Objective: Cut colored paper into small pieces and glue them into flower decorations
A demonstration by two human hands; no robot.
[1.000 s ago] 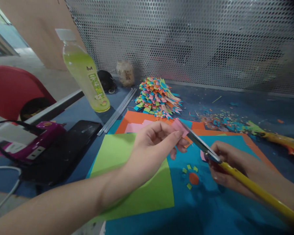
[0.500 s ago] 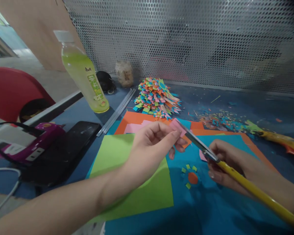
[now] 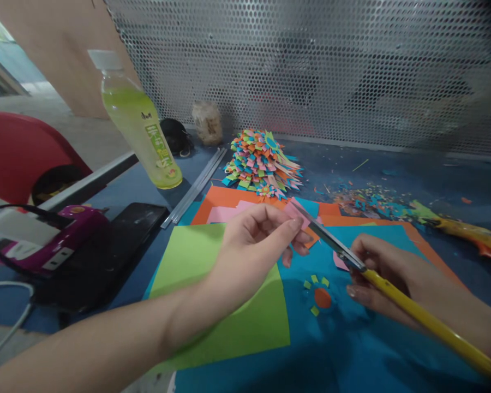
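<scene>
Between the thumb and fingers of my left hand [image 3: 265,234] is a small piece of pink paper [image 3: 298,212]. My right hand [image 3: 388,278] grips a pair of scissors [image 3: 331,240] with a yellow handle, its blades pointing up and left and lying at the pink paper. Below the hands, a small flower shape with an orange centre [image 3: 322,298] and several green tabs rests on blue paper [image 3: 311,355]. A green sheet [image 3: 229,327] lies under my left wrist. Another scrap of pink paper [image 3: 340,262] shows beside my right fingers.
A colourful paper-craft pile [image 3: 262,161] stands behind the sheets. Paper scraps [image 3: 372,199] and a yellow glue gun [image 3: 470,232] lie at the right. At the left are a drink bottle [image 3: 141,125], a black phone [image 3: 135,229], clear sticks [image 3: 196,185] and a purple power adapter [image 3: 73,229].
Almost nothing differs. Both hands, the pink paper and the scissors keep nearly the same place, with only a very slight shift of the right hand.
</scene>
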